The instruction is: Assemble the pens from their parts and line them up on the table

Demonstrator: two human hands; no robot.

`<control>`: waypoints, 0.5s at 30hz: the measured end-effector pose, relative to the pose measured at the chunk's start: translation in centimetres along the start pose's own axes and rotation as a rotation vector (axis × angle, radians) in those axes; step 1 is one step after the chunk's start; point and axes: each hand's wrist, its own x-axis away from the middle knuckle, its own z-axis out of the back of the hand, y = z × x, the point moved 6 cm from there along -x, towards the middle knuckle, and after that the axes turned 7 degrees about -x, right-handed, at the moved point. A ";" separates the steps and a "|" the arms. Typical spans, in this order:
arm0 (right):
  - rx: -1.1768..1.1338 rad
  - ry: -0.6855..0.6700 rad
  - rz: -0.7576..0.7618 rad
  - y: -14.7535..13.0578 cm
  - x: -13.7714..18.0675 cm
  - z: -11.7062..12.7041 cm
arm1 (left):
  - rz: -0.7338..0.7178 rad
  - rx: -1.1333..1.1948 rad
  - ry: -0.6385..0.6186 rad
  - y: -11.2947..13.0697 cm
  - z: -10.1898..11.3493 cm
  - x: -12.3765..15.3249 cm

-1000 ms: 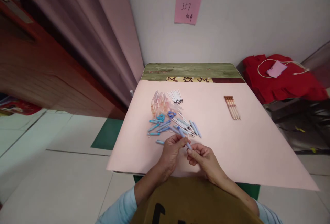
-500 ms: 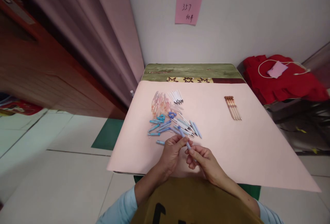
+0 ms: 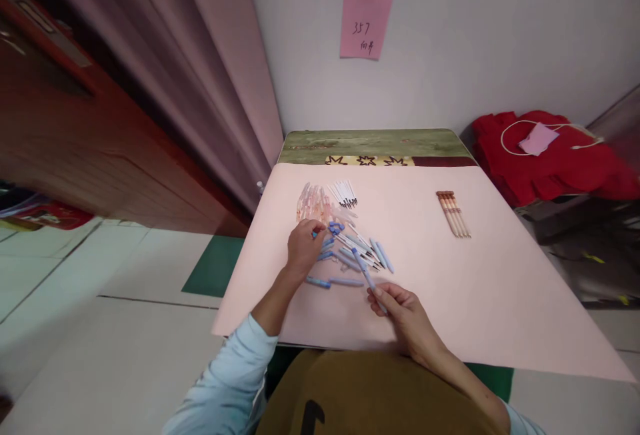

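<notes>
My right hand [image 3: 403, 315] grips the lower end of a light blue pen barrel [image 3: 365, 269], whose darker blue end points up and away to the left. My left hand [image 3: 303, 246] is over the left part of the pile, fingertips pinched together beside the dark blue clip pieces [image 3: 335, 227]; what they hold, if anything, is hidden. Under and beside it lie blue pen parts [image 3: 325, 255], some covered by the hand. White refills [image 3: 353, 243] with dark tips and pale blue barrels [image 3: 381, 257] lie to its right. Nearer me are a blue part [image 3: 319, 282] and a pale barrel [image 3: 347, 281].
Behind the left hand lie clear, pinkish pen parts [image 3: 313, 201] and a fan of white refills [image 3: 343, 193]. Several brown-topped pens [image 3: 453, 213] form a row at the right on the pink table covering [image 3: 500, 301]. A red cloth [image 3: 560, 175] with a cable is beyond the right edge.
My left hand has let go of the blue barrel and moved up and left to the pile. My right hand keeps the barrel, nearly in place. The view has tilted slightly upward.
</notes>
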 end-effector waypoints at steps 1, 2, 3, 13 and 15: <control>-0.003 -0.001 0.001 0.0 0.0 0.0 | -0.042 -0.091 -0.034 0.1 -0.6 -0.6; -0.009 0.000 0.003 0.0 0.1 0.0 | -0.082 -0.167 -0.075 0.3 -1.3 -1.1; -0.018 0.003 0.005 0.0 0.1 0.0 | -0.120 -0.234 -0.115 0.6 -2.1 -1.4; -0.060 0.046 0.019 -0.8 0.7 0.1 | -0.247 -0.440 -0.228 1.9 -5.2 -2.2; -0.052 0.035 0.019 -0.8 0.7 0.1 | -0.210 -0.328 -0.198 2.1 -4.5 -2.3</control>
